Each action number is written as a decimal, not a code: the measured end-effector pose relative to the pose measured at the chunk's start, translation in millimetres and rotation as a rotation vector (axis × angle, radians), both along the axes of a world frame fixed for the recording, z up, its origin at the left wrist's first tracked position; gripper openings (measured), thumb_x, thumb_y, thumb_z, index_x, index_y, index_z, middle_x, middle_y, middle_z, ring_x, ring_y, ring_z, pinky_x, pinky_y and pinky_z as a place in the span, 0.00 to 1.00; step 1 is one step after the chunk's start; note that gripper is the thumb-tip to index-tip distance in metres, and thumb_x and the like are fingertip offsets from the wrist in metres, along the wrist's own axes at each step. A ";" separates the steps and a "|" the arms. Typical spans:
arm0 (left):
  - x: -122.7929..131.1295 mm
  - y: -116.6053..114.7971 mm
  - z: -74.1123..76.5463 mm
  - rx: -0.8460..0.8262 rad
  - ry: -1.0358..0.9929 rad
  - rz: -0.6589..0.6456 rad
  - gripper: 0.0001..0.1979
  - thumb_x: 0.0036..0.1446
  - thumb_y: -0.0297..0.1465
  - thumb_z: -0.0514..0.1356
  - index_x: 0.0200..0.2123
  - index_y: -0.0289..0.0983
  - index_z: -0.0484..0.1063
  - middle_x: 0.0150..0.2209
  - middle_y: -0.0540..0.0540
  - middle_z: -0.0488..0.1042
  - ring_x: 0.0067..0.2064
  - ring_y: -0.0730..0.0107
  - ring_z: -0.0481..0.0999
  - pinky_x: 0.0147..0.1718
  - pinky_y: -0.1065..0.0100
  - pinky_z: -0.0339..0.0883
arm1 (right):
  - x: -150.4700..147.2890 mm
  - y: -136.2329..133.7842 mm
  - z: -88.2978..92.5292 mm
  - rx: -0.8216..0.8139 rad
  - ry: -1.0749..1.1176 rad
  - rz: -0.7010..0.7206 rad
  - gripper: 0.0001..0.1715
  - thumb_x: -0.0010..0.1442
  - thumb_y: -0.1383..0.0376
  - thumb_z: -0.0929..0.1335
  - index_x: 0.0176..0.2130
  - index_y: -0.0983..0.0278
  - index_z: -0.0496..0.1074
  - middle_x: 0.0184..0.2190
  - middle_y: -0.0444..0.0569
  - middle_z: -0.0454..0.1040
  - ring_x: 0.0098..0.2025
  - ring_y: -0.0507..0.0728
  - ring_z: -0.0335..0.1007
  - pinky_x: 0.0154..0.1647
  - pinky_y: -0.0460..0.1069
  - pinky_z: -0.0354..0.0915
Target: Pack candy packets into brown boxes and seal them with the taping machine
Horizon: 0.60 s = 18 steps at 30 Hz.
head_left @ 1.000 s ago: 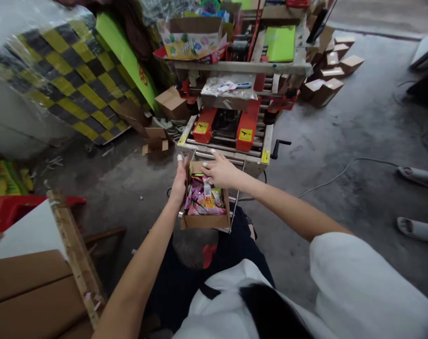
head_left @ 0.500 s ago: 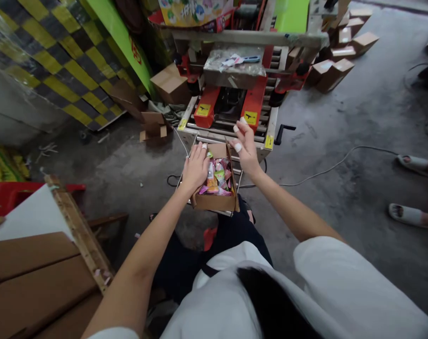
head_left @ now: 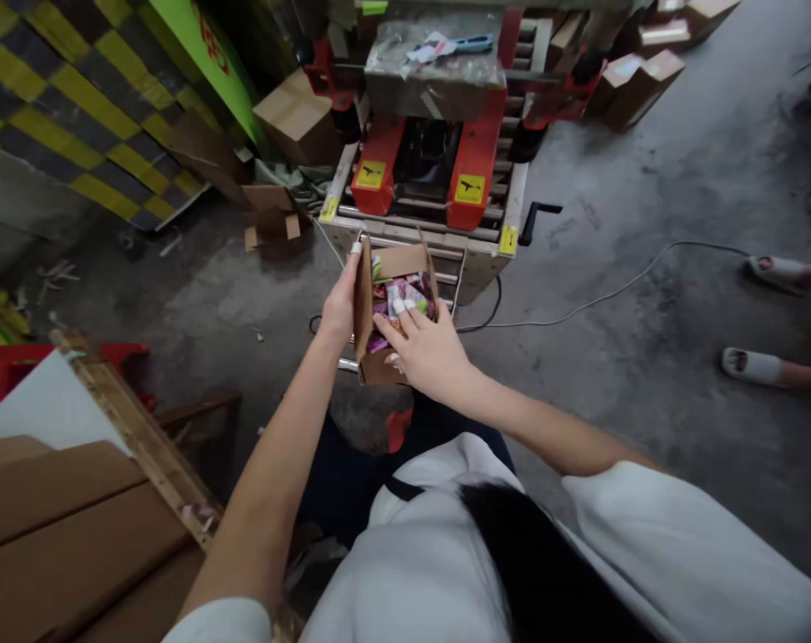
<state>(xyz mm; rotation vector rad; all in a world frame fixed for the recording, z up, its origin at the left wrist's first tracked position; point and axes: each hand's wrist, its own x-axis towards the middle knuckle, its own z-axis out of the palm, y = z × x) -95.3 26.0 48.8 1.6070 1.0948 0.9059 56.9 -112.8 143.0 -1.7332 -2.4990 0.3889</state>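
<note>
An open cardboard box (head_left: 387,369) with small colourful wrapped packets (head_left: 398,290) inside rests on the rollers in front of me. My left hand (head_left: 342,299) is against the outside of the box's left wall, its fingers pointing up along the flap, closed on that side. My right hand (head_left: 429,348) lies over the packets with its fingers spread, the fingertips down on the wrappers, covering part of the contents. White tape or covers wrap several fingertips.
Ahead stands a roller machine with red arms (head_left: 471,187) and a black crank (head_left: 539,219). Cartons (head_left: 298,121) lie left of it, more cartons (head_left: 637,85) right. A cable (head_left: 599,290) crosses the floor. A person's feet (head_left: 754,366) show at right; stacked cardboard (head_left: 63,536) is lower left.
My right hand has come down from above the box's right side onto the packets. My left hand has shifted from the left rim to the outer wall. The view has shifted too.
</note>
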 end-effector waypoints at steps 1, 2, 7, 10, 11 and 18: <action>0.1 -2.1 0.4 -0.017 -0.033 -0.002 0.33 0.72 0.51 0.37 0.74 0.46 0.50 0.74 0.53 0.54 0.74 0.60 0.53 0.73 0.54 0.51 | -6.7 5.1 -1.9 -0.037 -0.037 -0.026 0.35 0.69 0.62 0.65 0.71 0.66 0.58 0.67 0.69 0.64 0.69 0.74 0.57 0.68 0.79 0.46; 0.8 -4.4 0.8 -0.024 -0.044 -0.010 0.33 0.72 0.51 0.37 0.74 0.47 0.48 0.73 0.53 0.54 0.74 0.60 0.53 0.73 0.53 0.51 | -13.7 10.6 -4.1 -0.076 -0.072 -0.057 0.35 0.68 0.64 0.65 0.70 0.66 0.60 0.67 0.69 0.63 0.70 0.75 0.56 0.68 0.80 0.46; 9.7 -9.6 0.5 0.089 0.067 0.001 0.34 0.70 0.54 0.41 0.74 0.48 0.48 0.75 0.50 0.48 0.76 0.63 0.42 0.75 0.55 0.37 | -35.0 23.7 -9.2 -0.126 -0.080 -0.121 0.30 0.65 0.72 0.62 0.64 0.75 0.68 0.69 0.73 0.59 0.72 0.78 0.51 0.68 0.82 0.44; 16.2 -11.5 1.7 0.229 0.217 -0.001 0.37 0.69 0.56 0.42 0.72 0.43 0.53 0.76 0.45 0.45 0.77 0.61 0.40 0.75 0.55 0.31 | -20.1 12.6 -8.5 -0.042 0.088 -0.046 0.23 0.62 0.74 0.63 0.52 0.72 0.78 0.65 0.72 0.65 0.66 0.76 0.62 0.66 0.84 0.43; 18.7 -13.4 2.9 0.261 0.269 -0.006 0.37 0.69 0.55 0.42 0.72 0.42 0.54 0.76 0.44 0.45 0.77 0.60 0.40 0.75 0.54 0.30 | -10.0 7.8 -9.1 -0.010 0.188 -0.046 0.21 0.60 0.75 0.63 0.47 0.70 0.80 0.64 0.68 0.67 0.64 0.73 0.64 0.67 0.83 0.44; 41.1 -37.2 18.6 0.298 0.567 0.035 0.33 0.70 0.49 0.45 0.71 0.37 0.58 0.75 0.38 0.49 0.77 0.52 0.38 0.73 0.44 0.38 | 68.5 14.0 -45.1 0.216 0.881 -0.379 0.35 0.70 0.53 0.58 0.71 0.62 0.56 0.71 0.60 0.54 0.72 0.64 0.54 0.67 0.63 0.64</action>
